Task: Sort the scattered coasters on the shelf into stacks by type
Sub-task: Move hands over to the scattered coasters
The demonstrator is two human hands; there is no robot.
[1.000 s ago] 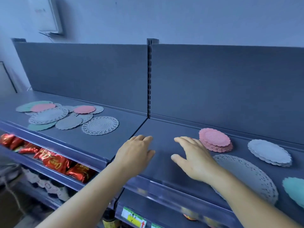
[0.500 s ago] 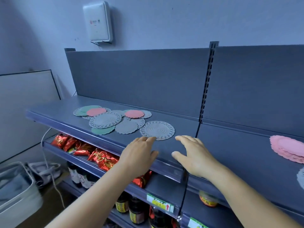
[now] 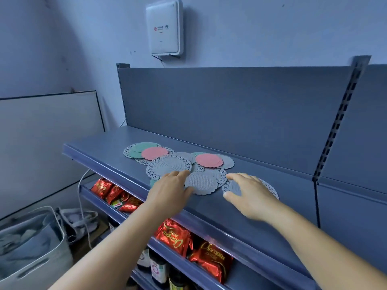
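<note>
On the grey top shelf [image 3: 240,208] of a store rack, seen from the head camera, lies a loose, overlapping scatter of round, thin coasters: two pink coasters [image 3: 154,153], mint green coasters [image 3: 144,147] at the far left, pale scalloped ones, and larger lace doilies [image 3: 168,167] with cut-out borders. Nothing here is stacked yet.

The left hand [image 3: 170,190] reaches in with fingers straight and relaxed, its fingertips at the near edge of a large doily and beside a small grey scalloped coaster [image 3: 201,182]; it holds nothing. The right hand [image 3: 249,194] hovers flat and spread over another lace doily [image 3: 270,188] at the near right of the scatter, also holding nothing.

These pieces look very light, thin and flexible, probably paper or soft silicone. Lying flat, they offer no edge to pinch from above. Likely best: slide one to the shelf lip or lift a scalloped rim with a fingertip, then pinch the edge. The lace borders may tear or snag.

Below, red foil snack packets [image 3: 207,258] fill the lower shelf.
</note>
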